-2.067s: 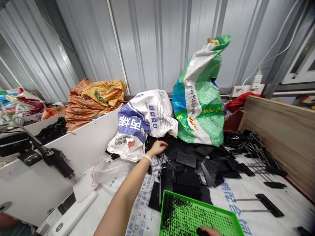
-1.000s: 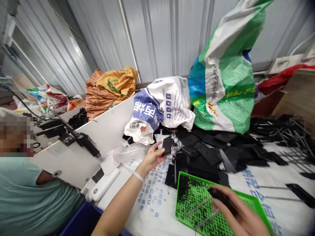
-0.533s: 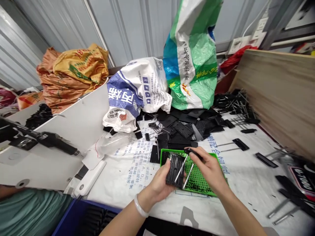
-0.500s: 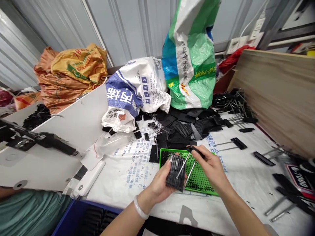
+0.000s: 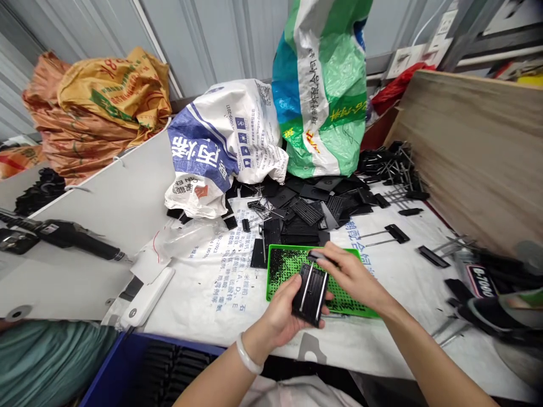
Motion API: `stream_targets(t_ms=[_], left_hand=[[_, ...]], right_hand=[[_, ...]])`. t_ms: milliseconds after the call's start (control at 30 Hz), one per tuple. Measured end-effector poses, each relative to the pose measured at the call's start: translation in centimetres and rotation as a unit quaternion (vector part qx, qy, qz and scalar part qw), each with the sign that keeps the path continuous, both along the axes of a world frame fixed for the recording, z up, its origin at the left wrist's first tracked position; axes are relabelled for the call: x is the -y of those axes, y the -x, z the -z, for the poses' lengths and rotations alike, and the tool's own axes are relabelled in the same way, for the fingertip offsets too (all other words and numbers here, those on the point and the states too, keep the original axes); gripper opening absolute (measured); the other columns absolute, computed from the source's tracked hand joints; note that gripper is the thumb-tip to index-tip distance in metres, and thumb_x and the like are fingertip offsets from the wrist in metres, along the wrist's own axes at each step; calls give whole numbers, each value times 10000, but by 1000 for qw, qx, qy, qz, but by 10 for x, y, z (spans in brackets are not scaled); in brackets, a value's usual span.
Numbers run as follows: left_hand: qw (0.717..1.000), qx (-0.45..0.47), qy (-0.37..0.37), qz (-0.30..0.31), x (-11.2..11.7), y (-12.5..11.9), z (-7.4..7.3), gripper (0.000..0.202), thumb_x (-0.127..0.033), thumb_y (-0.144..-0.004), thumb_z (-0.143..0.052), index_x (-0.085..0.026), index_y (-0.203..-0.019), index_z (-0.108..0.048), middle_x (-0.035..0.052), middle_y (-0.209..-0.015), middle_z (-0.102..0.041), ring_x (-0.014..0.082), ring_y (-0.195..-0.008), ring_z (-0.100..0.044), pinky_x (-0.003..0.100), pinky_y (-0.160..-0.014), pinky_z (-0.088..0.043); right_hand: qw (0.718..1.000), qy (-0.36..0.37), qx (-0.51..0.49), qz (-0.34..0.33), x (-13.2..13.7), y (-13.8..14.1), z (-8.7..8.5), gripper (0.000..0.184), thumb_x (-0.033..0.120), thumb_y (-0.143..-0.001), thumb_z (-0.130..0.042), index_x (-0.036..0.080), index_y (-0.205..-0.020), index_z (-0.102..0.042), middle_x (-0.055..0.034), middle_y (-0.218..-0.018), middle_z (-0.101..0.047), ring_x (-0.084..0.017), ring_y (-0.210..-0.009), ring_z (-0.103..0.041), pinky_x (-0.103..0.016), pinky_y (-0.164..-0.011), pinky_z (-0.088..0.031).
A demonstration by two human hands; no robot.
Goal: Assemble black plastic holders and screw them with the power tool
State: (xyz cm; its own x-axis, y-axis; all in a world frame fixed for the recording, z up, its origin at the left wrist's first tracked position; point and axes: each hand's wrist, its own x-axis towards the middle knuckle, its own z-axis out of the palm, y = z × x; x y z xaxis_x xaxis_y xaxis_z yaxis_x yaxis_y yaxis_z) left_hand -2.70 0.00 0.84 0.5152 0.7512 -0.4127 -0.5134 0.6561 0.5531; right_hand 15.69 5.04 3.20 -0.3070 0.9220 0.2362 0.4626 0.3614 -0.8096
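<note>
A black plastic plate with two metal pins (image 5: 309, 295) lies in the person's left hand (image 5: 282, 316), which curls under it, low in the middle of the frame. The right hand (image 5: 354, 277) pinches a small black piece (image 5: 318, 257) just above the plate. Both are over a green tray (image 5: 345, 305).

This is a makeshift assembly workshop inside a shed: walls of corrugated steel sheet (image 5: 212, 39) and a wall-mounted power socket (image 5: 405, 61) surround the workspace. Woven sacks, including a yellow one (image 5: 112, 90) and a green-and-white one (image 5: 322, 96), slump behind a bench covered in printed plastic sheeting (image 5: 229, 294) — heaped with black plastic parts (image 5: 305, 198), with more in a blue crate (image 5: 114, 353).
</note>
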Motion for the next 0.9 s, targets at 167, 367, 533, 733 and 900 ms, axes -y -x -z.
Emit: stream_targets(t_ms=[167, 367, 533, 733, 900], left_hand=[[996, -64, -49, 37, -1, 3, -2, 463, -188, -650, -769, -187, -1040, -521, 54, -911, -666, 212, -722, -690, 300, -594, -530], [975, -164, -122, -93, -14, 15, -5, 350, -286, -692, -802, -142, -956, -623, 53, -848, -693, 146, -623, -669, 213, -533, -463], [970, -69, -51, -227, -13, 11, 1, 341, -411, -777, -726, -157, -990, -647, 92, -1009, -718, 206, -905, -683, 315, -798, -538], [997, -5, 12, -78, 10, -2, 1, 383, -461, -797, -673, -155, -1017, -607, 115, -910, -718, 270, -803, -697, 443, -706, -574], [998, 0, 12, -54, 21, -9, 1, 427, -489, -821, -643, -144, -1065, -583, 131, -907, -722, 265, -774, -710, 402, -654, -580]], right_hand=[[995, -6, -103, 9, 1, -5, -6, 271, 355, -980, -467, 232, -1119, -664, -45, -959, -611, -190, -934, -589, -298, -834, -461], [998, -14, -57, 18, 24, 14, 8, 287, 349, -983, -451, 221, -1150, -645, -70, -1013, -639, -206, -961, -602, -323, -860, -481], [999, -18, -24, 30, 49, 25, 23, 306, 366, -977, -456, 222, -1163, -652, -79, -995, -659, -230, -970, -615, -338, -838, -502], [1000, -20, 10, 3, 28, 18, -2, 295, 362, -983, -445, 226, -1144, -652, -67, -913, -589, -201, -863, -600, -309, -774, -497], [997, 24, 39, -64, 18, 17, -4, 335, 374, -994, -420, 214, -1149, -670, -64, -906, -580, -190, -844, -609, -302, -749, -510]])
